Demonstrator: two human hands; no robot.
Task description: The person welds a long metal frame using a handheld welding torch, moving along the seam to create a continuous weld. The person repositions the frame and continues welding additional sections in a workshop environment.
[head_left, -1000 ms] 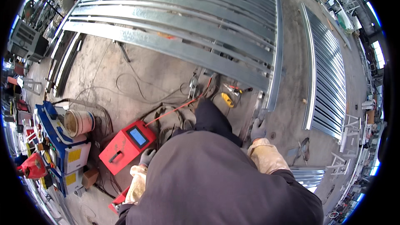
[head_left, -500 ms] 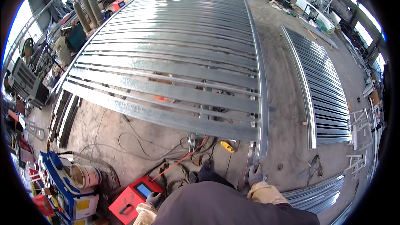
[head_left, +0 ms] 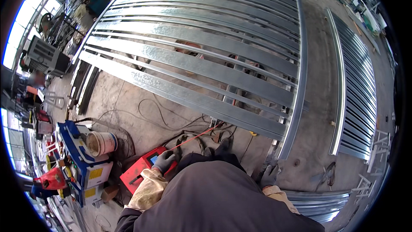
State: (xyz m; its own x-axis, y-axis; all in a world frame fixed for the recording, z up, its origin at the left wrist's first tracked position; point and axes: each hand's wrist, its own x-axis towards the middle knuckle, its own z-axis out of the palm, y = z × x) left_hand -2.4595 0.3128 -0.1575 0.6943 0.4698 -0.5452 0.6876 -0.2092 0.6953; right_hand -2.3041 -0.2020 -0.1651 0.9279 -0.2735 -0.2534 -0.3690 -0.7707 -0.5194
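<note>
My left hand point(head_left: 164, 162), in a grey glove, is over the right side of a red box-shaped machine point(head_left: 136, 172) with a small blue screen. Its fingers look loosely stretched, with nothing seen in them. My right hand point(head_left: 269, 175), also gloved, is low beside the near right corner of a large slatted frame of shiny metal point(head_left: 240, 122). The fingers of that hand point forward and look slightly apart. Whether they touch the dark support point(head_left: 260, 172) beside them, I cannot tell. A red cable point(head_left: 198, 135) runs from the machine toward the frame.
Dark cables point(head_left: 171, 127) lie on the floor before my feet. A dirty white bucket point(head_left: 101, 143) stands at left by a blue and white case point(head_left: 86, 169). At right lie a second slatted panel point(head_left: 354, 90), stacked metal profiles point(head_left: 319, 204) and a dark clamp-like tool point(head_left: 329, 174).
My view has turned and dropped nearer, so the frame sits further right and higher. My left hand now shows more fully over the red machine. My right hand stays near the frame's corner.
</note>
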